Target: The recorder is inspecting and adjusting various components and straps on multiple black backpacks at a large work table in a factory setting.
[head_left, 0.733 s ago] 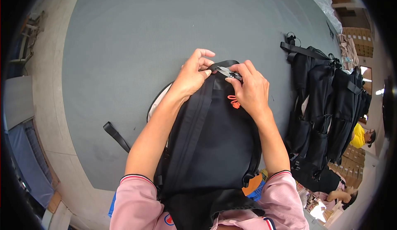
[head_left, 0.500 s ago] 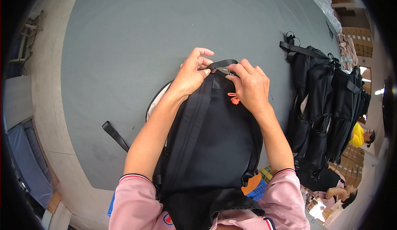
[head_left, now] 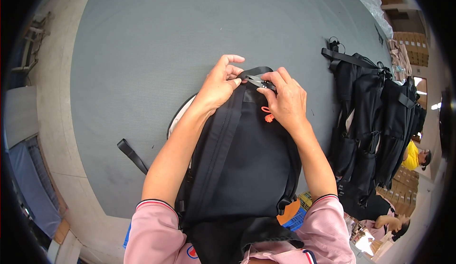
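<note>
A black backpack (head_left: 251, 159) lies flat in front of me, its top end pointing away. At that end my left hand (head_left: 217, 87) pinches the fabric beside the base of a black webbing loop (head_left: 259, 70), thumb and fingers together. My right hand (head_left: 289, 99) grips small thread snips (head_left: 256, 81) with pale metal blades. Their tips point left and meet the edge by my left fingertips, and the blades stand slightly apart. An orange knotted cord (head_left: 269, 117) hangs below my right hand. Exactly what lies between the blade tips is too small to tell.
The backpack rests on a large grey table (head_left: 152, 41). Several black backpacks (head_left: 370, 117) are piled at the right. A loose black strap (head_left: 132, 155) sticks out at the left. Blue crates (head_left: 295, 220) stand below the near edge. Two people and stacked cartons are at the far right.
The blades of the snips have come apart a little, and my right hand has shifted slightly. My left hand and the backpack stay in place.
</note>
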The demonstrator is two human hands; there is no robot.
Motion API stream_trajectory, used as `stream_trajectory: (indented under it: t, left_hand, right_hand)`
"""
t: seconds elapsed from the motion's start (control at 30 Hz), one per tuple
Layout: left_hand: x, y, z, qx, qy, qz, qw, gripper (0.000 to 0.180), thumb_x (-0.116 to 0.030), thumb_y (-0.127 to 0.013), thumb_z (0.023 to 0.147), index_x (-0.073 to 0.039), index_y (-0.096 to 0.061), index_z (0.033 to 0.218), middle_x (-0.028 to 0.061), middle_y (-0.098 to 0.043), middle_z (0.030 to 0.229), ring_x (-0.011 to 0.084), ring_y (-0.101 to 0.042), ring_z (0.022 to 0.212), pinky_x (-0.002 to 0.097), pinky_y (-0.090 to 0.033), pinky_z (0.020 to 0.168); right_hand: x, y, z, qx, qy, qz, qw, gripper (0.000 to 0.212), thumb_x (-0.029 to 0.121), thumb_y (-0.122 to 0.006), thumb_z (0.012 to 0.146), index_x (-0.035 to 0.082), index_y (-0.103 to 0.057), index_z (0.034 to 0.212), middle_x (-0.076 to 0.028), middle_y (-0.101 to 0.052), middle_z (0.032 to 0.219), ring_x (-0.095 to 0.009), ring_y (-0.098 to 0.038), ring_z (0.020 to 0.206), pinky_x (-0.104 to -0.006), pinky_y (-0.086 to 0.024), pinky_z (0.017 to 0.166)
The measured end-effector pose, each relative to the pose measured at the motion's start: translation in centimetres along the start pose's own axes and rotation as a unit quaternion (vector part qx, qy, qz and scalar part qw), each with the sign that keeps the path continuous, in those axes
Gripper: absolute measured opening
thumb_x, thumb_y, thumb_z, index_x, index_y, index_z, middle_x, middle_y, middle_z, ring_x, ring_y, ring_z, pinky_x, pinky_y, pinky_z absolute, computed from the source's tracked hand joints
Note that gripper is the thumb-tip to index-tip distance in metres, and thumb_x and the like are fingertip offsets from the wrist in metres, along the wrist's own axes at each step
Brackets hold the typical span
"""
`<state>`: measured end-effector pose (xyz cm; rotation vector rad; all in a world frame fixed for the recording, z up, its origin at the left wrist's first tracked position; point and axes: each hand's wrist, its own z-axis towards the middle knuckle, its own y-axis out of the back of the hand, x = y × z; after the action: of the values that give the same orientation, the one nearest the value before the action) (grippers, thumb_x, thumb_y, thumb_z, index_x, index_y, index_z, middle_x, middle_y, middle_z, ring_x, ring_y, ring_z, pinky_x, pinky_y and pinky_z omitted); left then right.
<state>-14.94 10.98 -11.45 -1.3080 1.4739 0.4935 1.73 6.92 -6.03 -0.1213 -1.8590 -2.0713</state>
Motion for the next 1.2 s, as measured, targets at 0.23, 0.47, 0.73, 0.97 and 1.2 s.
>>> stream_trajectory:
  t: [0.23, 0.47, 0.73, 0.97, 1.2]
  left_hand:
    - [0.1, 0.0, 0.1, 0.002, -0.001, -0.004, 1.0, 0.045, 0.013, -0.044, 0.083, -0.005, -0.042, 0.124, 0.0053, -0.056, 0.098, 0.0128, -0.054, 0.092, 0.0256, -0.043, 0.086]
    - [-0.1, -0.2, 0.0, -0.001, 0.003, -0.009, 1.0, 0.045, 0.014, -0.044, 0.083, -0.006, -0.043, 0.124, 0.0058, -0.057, 0.099, 0.0128, -0.055, 0.092, 0.0257, -0.044, 0.086]
    - [0.1, 0.0, 0.1, -0.002, 0.002, 0.004, 1.0, 0.044, 0.013, -0.044, 0.083, -0.004, -0.042, 0.123, 0.0061, -0.057, 0.1, 0.013, -0.055, 0.093, 0.026, -0.044, 0.087]
    - [-0.1, -0.2, 0.1, -0.008, 0.009, 0.006, 1.0, 0.043, 0.013, -0.045, 0.084, -0.004, -0.042, 0.123, 0.0067, -0.057, 0.099, 0.0133, -0.056, 0.094, 0.0262, -0.044, 0.087]
    - [0.9, -0.1, 0.4, -0.02, -0.019, 0.047, 0.999, 0.042, 0.011, -0.048, 0.082, -0.003, -0.045, 0.121, 0.0086, -0.059, 0.099, 0.015, -0.058, 0.092, 0.0289, -0.048, 0.081]
  right_hand:
    - [-0.6, -0.4, -0.2, 0.007, -0.063, 0.137, 0.989, 0.024, 0.013, -0.073, 0.071, 0.011, -0.06, 0.091, 0.0, -0.054, 0.083, -0.024, -0.054, 0.06, -0.0352, -0.044, 0.054]
    - [0.4, -0.3, 0.0, -0.028, 0.045, -0.043, 0.998, 0.024, 0.012, -0.074, 0.07, 0.012, -0.061, 0.09, 0.0, -0.055, 0.081, -0.021, -0.055, 0.062, -0.0329, -0.043, 0.053]
    - [-0.3, -1.0, -1.0, -0.062, -0.01, 0.05, 0.997, 0.02, 0.012, -0.073, 0.07, 0.011, -0.062, 0.086, 0.0, -0.055, 0.077, -0.021, -0.05, 0.057, -0.0321, -0.043, 0.053]
    - [0.4, -0.6, -0.6, -0.055, 0.02, -0.015, 0.998, 0.023, 0.012, -0.073, 0.07, 0.012, -0.061, 0.089, 0.0, -0.054, 0.08, -0.021, -0.051, 0.058, -0.0319, -0.042, 0.053]
    - [0.4, -0.6, -0.9, -0.058, 0.062, -0.061, 0.994, 0.022, 0.01, -0.074, 0.068, 0.01, -0.06, 0.086, 0.0, -0.053, 0.078, -0.019, -0.053, 0.06, -0.0316, -0.04, 0.054]
